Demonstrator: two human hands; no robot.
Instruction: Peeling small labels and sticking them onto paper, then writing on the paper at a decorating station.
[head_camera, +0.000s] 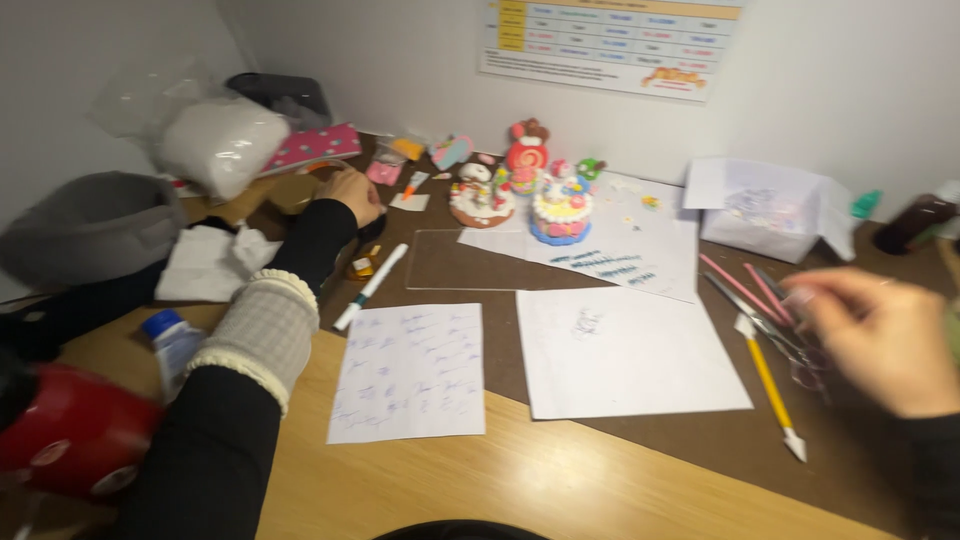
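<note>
My left hand (352, 193) reaches far across the desk to the back left, fingers curled on small things near a yellow-brown object (297, 190); what it grips is hidden. My right hand (880, 335) is blurred at the right edge, its fingers bent over a row of pink and grey modelling tools (752, 300). A yellow-handled tool (770, 385) lies just left of that hand. Two white paper sheets (412, 372) (625, 350) lie in front of me. Small clay cake figures (560, 208) stand at the back centre.
A clear acrylic sheet (450, 262) and a white pen (370, 287) lie mid-desk. A white stuffed bag (222, 143), grey cap (90, 228), tissue (210, 262), small bottle (172, 343) and red object (70, 430) crowd the left. A white box (765, 210) stands back right.
</note>
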